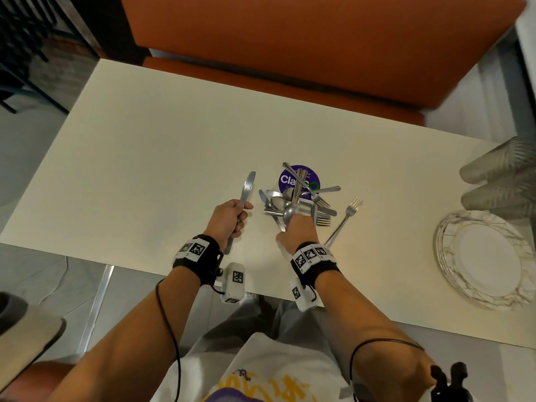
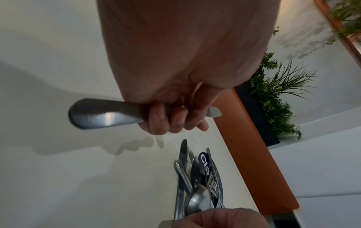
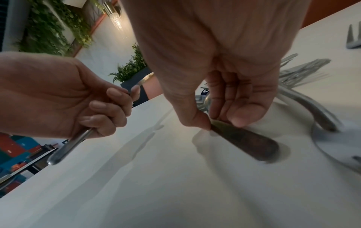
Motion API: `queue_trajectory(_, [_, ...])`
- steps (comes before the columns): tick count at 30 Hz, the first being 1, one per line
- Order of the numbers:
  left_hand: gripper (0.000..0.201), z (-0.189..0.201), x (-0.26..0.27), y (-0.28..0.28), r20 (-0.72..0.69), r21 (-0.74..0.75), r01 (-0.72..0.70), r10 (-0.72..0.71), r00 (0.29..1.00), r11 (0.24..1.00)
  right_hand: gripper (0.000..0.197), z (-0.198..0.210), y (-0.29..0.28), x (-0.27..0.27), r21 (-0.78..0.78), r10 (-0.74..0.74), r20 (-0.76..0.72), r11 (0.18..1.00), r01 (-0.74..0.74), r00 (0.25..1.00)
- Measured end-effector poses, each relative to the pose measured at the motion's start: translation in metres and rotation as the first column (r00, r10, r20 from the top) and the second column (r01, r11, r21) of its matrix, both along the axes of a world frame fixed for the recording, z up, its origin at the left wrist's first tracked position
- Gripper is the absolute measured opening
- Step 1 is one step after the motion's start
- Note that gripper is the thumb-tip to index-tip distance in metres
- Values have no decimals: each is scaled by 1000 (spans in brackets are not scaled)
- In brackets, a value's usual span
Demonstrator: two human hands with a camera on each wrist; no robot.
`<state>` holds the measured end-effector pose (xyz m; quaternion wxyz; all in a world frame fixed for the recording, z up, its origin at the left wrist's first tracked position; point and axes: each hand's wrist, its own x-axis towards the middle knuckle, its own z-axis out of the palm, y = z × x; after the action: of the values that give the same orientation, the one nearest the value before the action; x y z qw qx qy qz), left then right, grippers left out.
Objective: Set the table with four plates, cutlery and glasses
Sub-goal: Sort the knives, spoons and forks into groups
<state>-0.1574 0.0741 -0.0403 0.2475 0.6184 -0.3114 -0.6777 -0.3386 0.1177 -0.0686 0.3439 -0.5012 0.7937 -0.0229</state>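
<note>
Left hand (image 1: pixel 229 220) is wrapped tight around a knife (image 1: pixel 246 192), fingers curled on the handle, blade pointing away across the table (image 1: pixel 145 158), handle end poking out below the wrist. The left wrist view confirms it: fist closed on the handle, butt end sticking out to the side.

Right hand (image 1: pixel 298 230) is down at the near edge of the cutlery pile (image 1: pixel 298 198), and the right wrist view shows thumb and fingertips (image 3: pixel 245 117) pinching the handle of one piece (image 3: pixel 246 141) that lies on the table. A spoon bowl (image 1: pixel 290 213) shows just beyond the knuckles; whether it belongs to the pinched piece, I cannot tell.

The pile is a tangle of spoons, forks and knives, crossed over each other, partly covering a round purple sticker (image 1: pixel 298 177). One fork (image 1: pixel 345 219) lies just right of the pile, tines away.

Far right, a stack of plates (image 1: pixel 487 262) sits near the table edge, with stacked glasses (image 1: pixel 499 175) on their sides just beyond. An orange bench (image 1: pixel 304 39) runs along the far side.
</note>
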Motion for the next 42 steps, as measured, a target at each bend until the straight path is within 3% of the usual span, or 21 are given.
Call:
queue_trajectory(13, [31,0,-3,-8,36,2,-22,22,999,1000,15,6,-2,-10,8,-19,144,1000,18,989])
queue_trajectory(17, [32,0,-6,-11,53,15,-39,38,998,999,20,15,-6,-17,104,-14,241,995,-11,970])
queue_trajectory(20, [32,1,-7,-13,78,6,-36,35,996,999,20,24,-9,-20,192,-107,362,981,38,926])
queue_trajectory(23, [32,5,-8,-14,101,-26,-31,33,994,999,17,34,-10,-20,209,-225,514,969,133,828])
queue_trajectory(30, [28,18,-19,-19,-47,-51,-61,59,997,997,13,59,-23,-17,44,-202,708,969,244,676])
queue_trajectory(36, [28,31,-35,-19,-155,-63,-14,4,988,998,11,60,-28,-4,-12,-196,717,956,292,669])
queue_trajectory(42, [29,32,-43,-19,-278,50,-68,79,957,996,5,57,-29,2,-40,-212,684,944,326,698])
